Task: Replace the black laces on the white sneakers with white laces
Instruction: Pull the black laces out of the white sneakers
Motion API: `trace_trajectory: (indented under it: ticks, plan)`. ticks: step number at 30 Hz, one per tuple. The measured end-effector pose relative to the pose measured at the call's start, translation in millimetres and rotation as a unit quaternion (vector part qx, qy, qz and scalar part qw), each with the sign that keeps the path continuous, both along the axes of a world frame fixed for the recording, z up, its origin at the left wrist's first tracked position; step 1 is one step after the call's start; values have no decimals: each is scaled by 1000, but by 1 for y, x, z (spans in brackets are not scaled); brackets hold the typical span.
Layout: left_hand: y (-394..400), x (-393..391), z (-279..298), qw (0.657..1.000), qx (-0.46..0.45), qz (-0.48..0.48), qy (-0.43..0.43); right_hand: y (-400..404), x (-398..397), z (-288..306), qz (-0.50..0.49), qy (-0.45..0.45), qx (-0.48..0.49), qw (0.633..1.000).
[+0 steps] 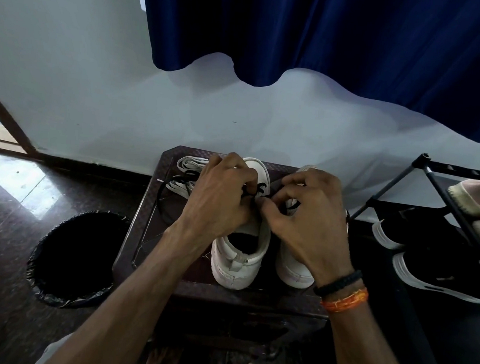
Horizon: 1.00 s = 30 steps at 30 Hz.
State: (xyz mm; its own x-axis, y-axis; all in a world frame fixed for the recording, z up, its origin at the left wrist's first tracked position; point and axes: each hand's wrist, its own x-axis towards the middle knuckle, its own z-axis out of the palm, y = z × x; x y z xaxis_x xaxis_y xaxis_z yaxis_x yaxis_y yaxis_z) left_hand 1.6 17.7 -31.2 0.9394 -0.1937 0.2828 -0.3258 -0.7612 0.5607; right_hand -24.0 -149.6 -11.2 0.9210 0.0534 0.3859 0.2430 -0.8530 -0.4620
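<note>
White laces (188, 167) wait at ten o'clock on the stool (169, 262) while your left hand (220, 197) and right hand (302, 218) pinch the limp black lace (257, 189) on the left sneaker (241, 256); take it near the eyelets.

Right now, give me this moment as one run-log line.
step: unlacing | left hand: pinches black lace | right hand: pinches black lace | left sneaker: partly laced | white laces: on stool, unused
</note>
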Motion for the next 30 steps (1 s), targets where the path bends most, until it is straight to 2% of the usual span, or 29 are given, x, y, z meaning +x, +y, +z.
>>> trace_trajectory:
  ticks: [3, 8, 14, 18, 20, 26, 30]
  plan:
    - [1, -1, -1, 998, -67, 3, 3, 2, -4, 3, -11, -4, -30, 999]
    - [-2, -5, 1, 995, -98, 33, 1, 9, -6, 1, -35, 9, -93, 995]
    - [-3, -10, 6, 977, -196, 68, 57, 12, -6, -9, -107, 10, -96, 990]
    - [-5, -11, 3, 965, -246, 75, 54, 13, -4, -11, -122, 11, -93, 988]
    - [-4, -11, 2, 971, -229, 55, 43, 13, -5, -12, -122, 7, -92, 988]
    - [-4, -8, 6, 996, -83, -36, -30, 12, -5, -15, -120, -20, -129, 984]
    - [-3, -7, 2, 998, 13, -43, -51, 15, -5, -16, -127, -25, -136, 982]
